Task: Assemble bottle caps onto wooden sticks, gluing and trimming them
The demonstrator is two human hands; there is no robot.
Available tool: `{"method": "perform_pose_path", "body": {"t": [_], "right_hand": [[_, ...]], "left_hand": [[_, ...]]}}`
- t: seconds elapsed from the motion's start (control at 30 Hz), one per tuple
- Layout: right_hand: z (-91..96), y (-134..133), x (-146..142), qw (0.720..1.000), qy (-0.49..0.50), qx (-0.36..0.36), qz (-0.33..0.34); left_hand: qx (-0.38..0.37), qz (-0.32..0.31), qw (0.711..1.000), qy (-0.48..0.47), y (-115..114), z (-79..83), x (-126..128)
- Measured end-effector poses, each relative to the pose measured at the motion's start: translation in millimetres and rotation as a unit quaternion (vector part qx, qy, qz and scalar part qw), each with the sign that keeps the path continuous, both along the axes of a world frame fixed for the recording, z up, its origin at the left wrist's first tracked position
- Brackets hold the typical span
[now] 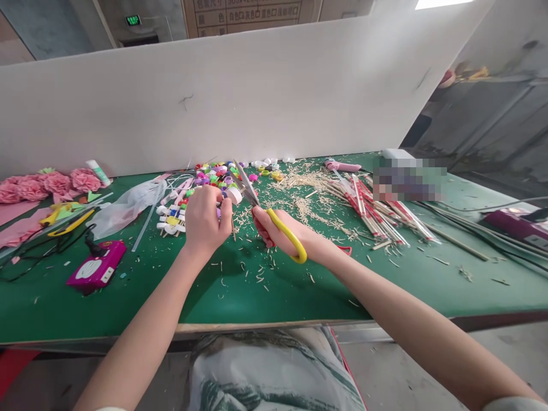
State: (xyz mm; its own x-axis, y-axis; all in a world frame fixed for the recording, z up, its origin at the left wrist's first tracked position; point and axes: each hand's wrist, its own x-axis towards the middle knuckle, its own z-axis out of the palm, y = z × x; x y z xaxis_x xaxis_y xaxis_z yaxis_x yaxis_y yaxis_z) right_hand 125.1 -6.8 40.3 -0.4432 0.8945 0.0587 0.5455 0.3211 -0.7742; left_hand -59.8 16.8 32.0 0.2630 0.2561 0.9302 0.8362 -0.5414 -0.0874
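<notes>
My right hand [280, 231] grips yellow-handled scissors [274, 220] over the green table [274, 291]. The blades point up and left and stand apart around a white round piece [234, 195]. My left hand [206, 220] is closed on that white piece, from which a thin wooden stick [233, 227] hangs down. Just behind my hands lies a heap of small coloured plastic rings [218, 174]. Several white-capped sticks [171, 220] lie left of my left hand.
Wood shavings [299, 197] litter the middle of the table. Red-and-white wrapped chopsticks [377, 214] are piled to the right, pink paper flowers [51, 184] far left. A magenta device [97, 268], a clear plastic bag [126, 208] and cables [471, 222] lie around. A white board stands behind.
</notes>
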Motion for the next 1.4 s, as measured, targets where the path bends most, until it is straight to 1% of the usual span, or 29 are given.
{"method": "perform_pose_path", "body": {"t": [0.07,0.13,0.23,0.33,0.43,0.53,0.67,0.8,0.9,1.0,1.13,1.3,1.4], "right_hand": [[-0.3,1,1,1.000,-0.002,-0.001,0.000],[-0.7,2,1,1.000,-0.001,-0.006,0.005],[-0.8,2,2,1.000,-0.002,-0.005,0.015],[-0.3,1,2,1.000,-0.008,0.004,0.026],[0.4,0,1,1.000,-0.018,0.009,0.021],[1.3,0,1,0.999,-0.022,0.016,0.020],[4.5,-1,-1,0.999,-0.034,0.025,0.017],[7.9,-4,-3,0.998,-0.051,0.025,0.001],[7.2,-6,-2,0.998,-0.052,0.034,0.010],[3.5,-5,-1,0.997,-0.050,0.051,0.013],[-0.5,-2,-2,0.996,-0.060,0.067,-0.009],[0.4,-2,-2,0.998,-0.058,0.036,-0.006],[0.4,-1,-2,0.997,-0.059,0.043,0.005]], "left_hand": [[0.008,-0.004,1.000,-0.016,-1,0.6,0],[0.010,-0.002,1.000,0.018,-1,0.8,2],[0.008,0.020,0.997,0.078,-1,0.9,4],[0.027,0.048,0.993,0.109,-1,2.3,4],[0.054,0.062,0.987,0.140,-1,4.6,2],[0.053,0.048,0.986,0.153,0,6.7,0],[0.016,0.010,0.987,0.160,0,9.3,-1],[0.028,0.016,0.983,0.181,2,11.2,-3],[0.026,0.017,0.982,0.186,2,11.8,-4],[0.009,0.013,0.984,0.178,1,12.1,-3],[-0.023,-0.005,0.990,0.142,-2,12.6,-1],[-0.128,-0.065,0.987,0.069,-4,14.4,-3],[-0.178,-0.078,0.980,0.047,-5,15.9,-5]]}}
